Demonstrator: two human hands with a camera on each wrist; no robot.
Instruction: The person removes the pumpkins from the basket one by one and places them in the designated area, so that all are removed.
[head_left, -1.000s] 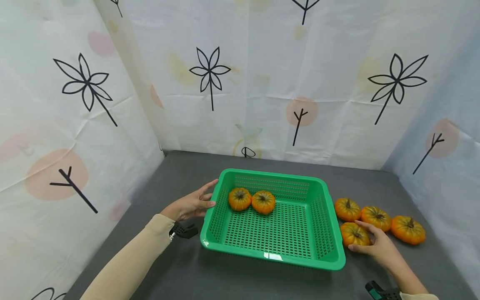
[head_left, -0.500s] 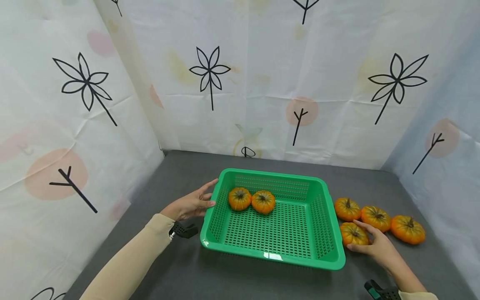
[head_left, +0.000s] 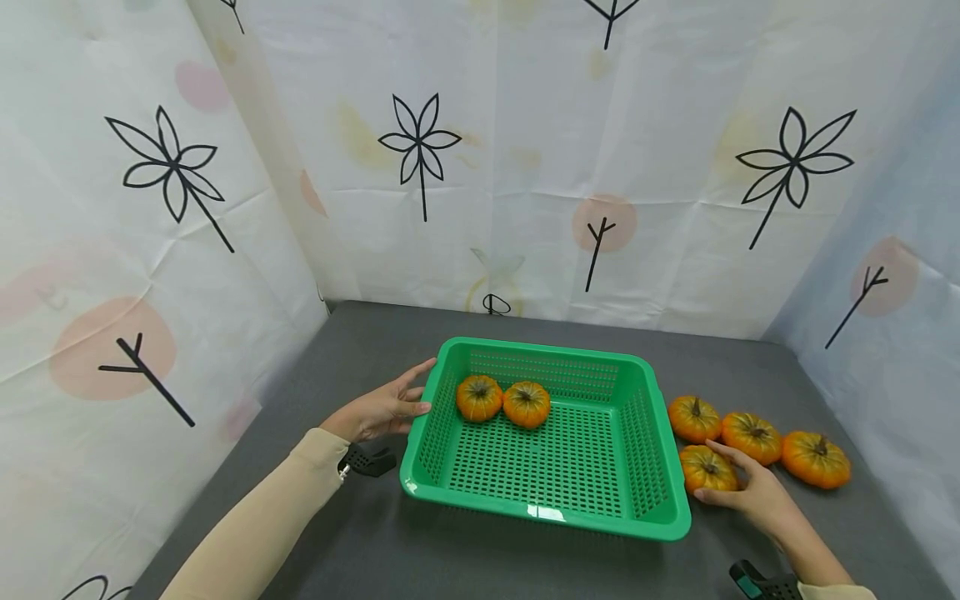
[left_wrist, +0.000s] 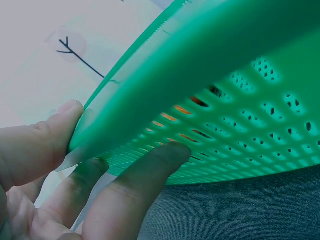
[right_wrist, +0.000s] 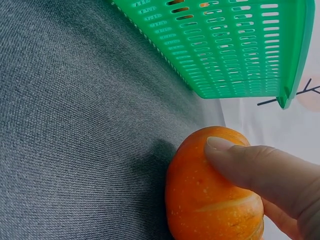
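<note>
A green plastic basket point(head_left: 551, 512) with slotted walls stands on the dark cloth, two small orange pumpkins point(head_left: 527, 406) inside near its far left corner. My left hand point(head_left: 378, 408) rests on the basket's left side with spread, fairly straight fingers; in the left wrist view, the fingers point(left_wrist: 167, 157) touch the rim and the slotted outer wall. Beside the basket's right wall, my right hand point(head_left: 759, 496) grips another small pumpkin point(head_left: 703, 468). The right wrist view shows the thumb point(right_wrist: 240, 157) across this pumpkin's side, with the other fingers mostly hidden behind it.
Past the gripped pumpkin sit three more, in a row running right: a left pumpkin point(head_left: 693, 419), a middle pumpkin point(head_left: 752, 437) and a right pumpkin point(head_left: 817, 460). Dark cloth point(head_left: 465, 558) covers the table. Patterned white curtains point(head_left: 517, 167) enclose its back and sides.
</note>
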